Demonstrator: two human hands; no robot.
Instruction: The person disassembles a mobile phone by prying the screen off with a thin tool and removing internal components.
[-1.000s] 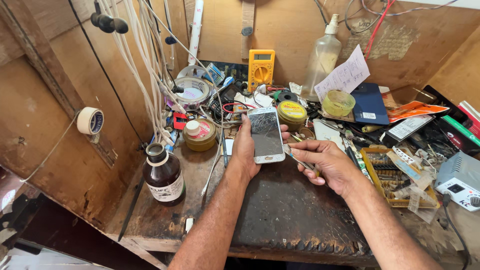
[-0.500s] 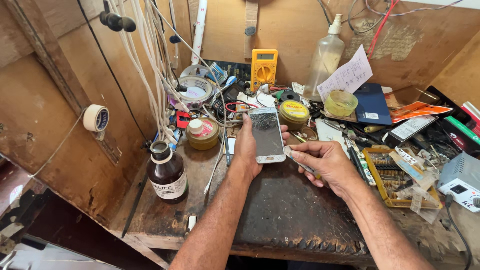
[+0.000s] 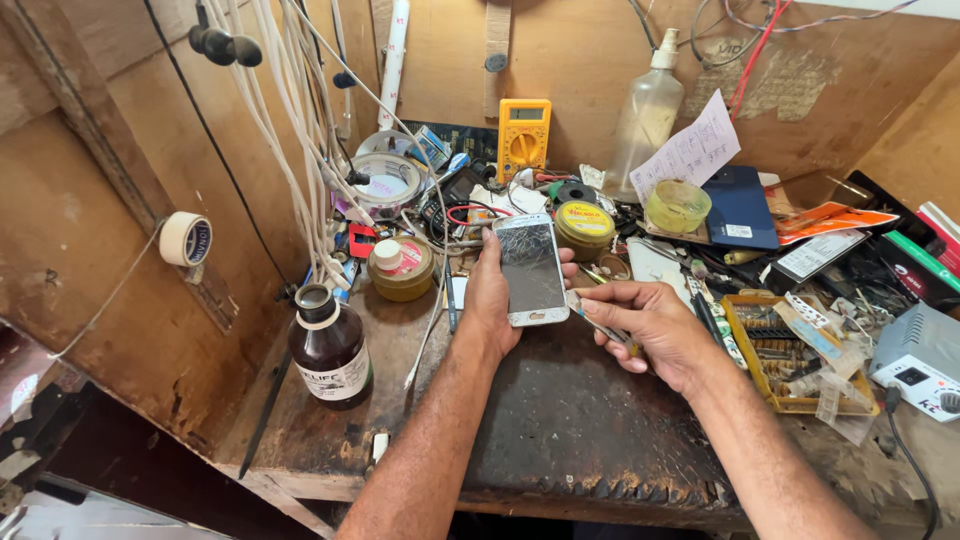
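Left hand (image 3: 492, 300) clamped around white phone (image 3: 531, 269), held upright above the bench (image 3: 560, 420), cracked screen facing up. Right hand (image 3: 650, 325) pinches a thin tool (image 3: 598, 326), tip at the phone's lower right edge. Brown bottle (image 3: 331, 345) stands well left.

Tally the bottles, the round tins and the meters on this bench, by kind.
Bottles: 2, the brown bottle and the clear spray bottle.
Round tins: 2, the open tin and the yellow-lidded tin.
Meters: 1, the yellow multimeter.
Total: 5.
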